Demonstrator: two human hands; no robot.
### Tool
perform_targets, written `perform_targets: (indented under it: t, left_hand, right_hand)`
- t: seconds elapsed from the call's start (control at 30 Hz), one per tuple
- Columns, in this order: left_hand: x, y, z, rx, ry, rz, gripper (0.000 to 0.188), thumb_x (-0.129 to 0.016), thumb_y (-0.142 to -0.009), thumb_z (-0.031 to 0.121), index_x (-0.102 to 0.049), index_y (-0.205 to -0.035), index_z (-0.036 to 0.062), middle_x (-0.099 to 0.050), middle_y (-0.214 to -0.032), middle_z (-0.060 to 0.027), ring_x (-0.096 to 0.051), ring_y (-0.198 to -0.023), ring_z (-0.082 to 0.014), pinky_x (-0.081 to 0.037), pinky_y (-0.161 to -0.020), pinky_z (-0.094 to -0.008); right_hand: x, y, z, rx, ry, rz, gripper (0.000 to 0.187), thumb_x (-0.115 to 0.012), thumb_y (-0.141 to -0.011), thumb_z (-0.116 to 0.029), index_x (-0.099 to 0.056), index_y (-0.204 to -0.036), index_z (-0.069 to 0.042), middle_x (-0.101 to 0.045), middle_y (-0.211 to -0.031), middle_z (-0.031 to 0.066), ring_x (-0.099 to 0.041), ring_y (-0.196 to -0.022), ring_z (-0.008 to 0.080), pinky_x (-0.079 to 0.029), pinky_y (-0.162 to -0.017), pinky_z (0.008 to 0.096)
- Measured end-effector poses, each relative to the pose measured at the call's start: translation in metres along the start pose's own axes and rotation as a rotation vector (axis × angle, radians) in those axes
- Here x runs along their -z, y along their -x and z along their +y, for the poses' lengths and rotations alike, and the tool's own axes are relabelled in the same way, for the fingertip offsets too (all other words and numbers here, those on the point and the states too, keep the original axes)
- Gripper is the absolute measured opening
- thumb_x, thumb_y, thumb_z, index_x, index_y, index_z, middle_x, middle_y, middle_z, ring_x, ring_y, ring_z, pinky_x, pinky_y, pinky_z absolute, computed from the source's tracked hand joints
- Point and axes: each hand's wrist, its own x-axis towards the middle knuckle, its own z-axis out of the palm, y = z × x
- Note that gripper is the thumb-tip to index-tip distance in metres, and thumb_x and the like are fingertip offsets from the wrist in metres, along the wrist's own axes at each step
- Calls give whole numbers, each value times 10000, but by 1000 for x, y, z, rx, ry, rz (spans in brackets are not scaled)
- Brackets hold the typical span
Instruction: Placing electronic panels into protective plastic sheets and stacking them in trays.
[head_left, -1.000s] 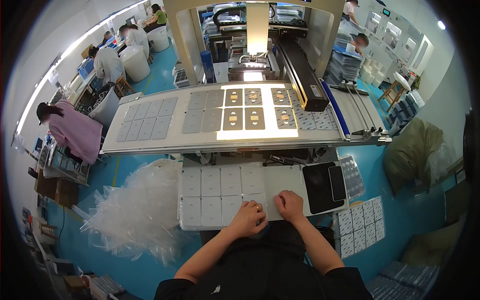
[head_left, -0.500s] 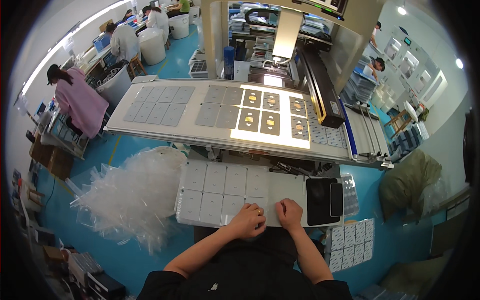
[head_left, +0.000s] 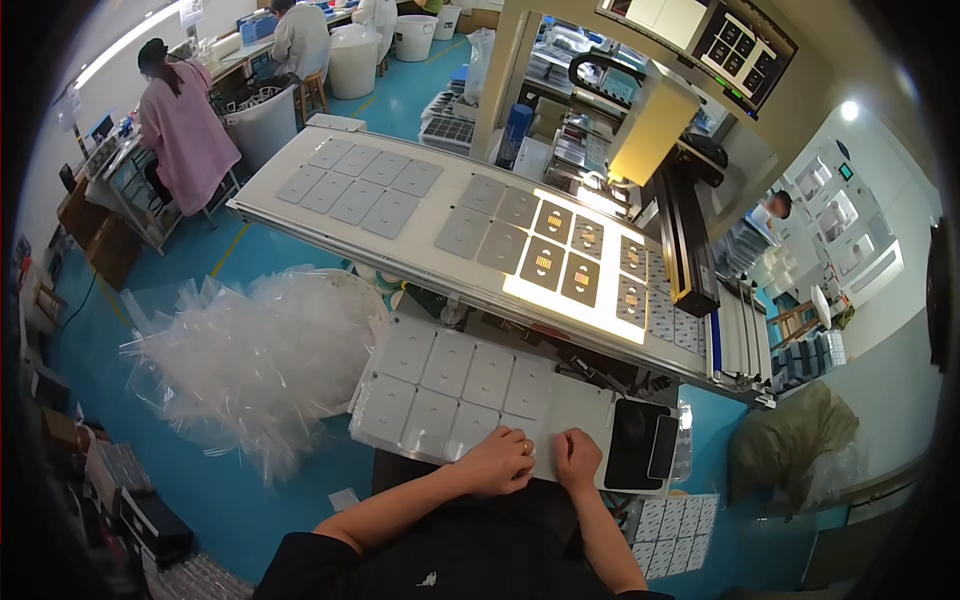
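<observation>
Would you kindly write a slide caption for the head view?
Left hand at a grey card sheet, right hand near a black mouse pad, before a partly lit machine bed.

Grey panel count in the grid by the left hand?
8: four grey panels in the far row, four in the near row, its rightmost mostly hidden by the left hand. Any lower layers aren't visible.

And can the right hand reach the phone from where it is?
Probably yes: the right hand is left of the phone, with the low black mat between and nothing tall visibly blocking the way.
</observation>
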Motion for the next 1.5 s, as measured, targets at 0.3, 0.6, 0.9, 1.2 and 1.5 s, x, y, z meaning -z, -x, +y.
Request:
perform_targets:
  t: [0.3,0.6,0.9,1.2,1.5]
  left_hand:
    - [2,4,-8,-19,16,-5,165,-768,-922,255,-715,-875,106,-647,-1033,-58,-610,-1093,-276,-457,-980,-445]
    - [-9,10,-17,-38,21,39,195,-759,-929,290,-726,-909,99,-655,-1058,-69,-599,-1131,-278,-453,-1002,-444]
    - [-11,12,-19,-45,44,19,229,-762,-930,310,-751,-944,83,-672,-1093,-83,-587,-1163,-283,-437,-1020,-441]
    - [-8,11,-20,-62,44,40,222,-762,-936,312,-723,-933,94,-655,-1074,-78,-593,-1129,-285,-447,-995,-442]
    - [-5,10,-18,-74,15,33,215,-758,-944,315,-720,-925,104,-659,-1084,-74,-599,-1128,-284,-454,-990,-450]
  right_hand:
    - [-4,-1,0,9,42,-51,192,-712,-983,-258,-675,-906,-85,-643,-746,114,-654,-696,344,-504,-642,460]
    - [-9,-1,1,49,145,-117,199,-706,-969,-259,-639,-935,-74,-633,-794,134,-638,-731,375,-490,-663,481]
    - [-10,-2,0,67,194,-148,217,-696,-969,-265,-617,-941,-65,-622,-818,145,-625,-744,389,-477,-659,496]
    - [-10,-2,-4,53,206,-142,242,-700,-962,-294,-613,-929,-71,-625,-821,145,-626,-751,394,-476,-663,500]
    - [-10,0,-1,47,199,-131,216,-740,-928,-266,-626,-935,-82,-658,-850,136,-662,-809,384,-510,-708,495]
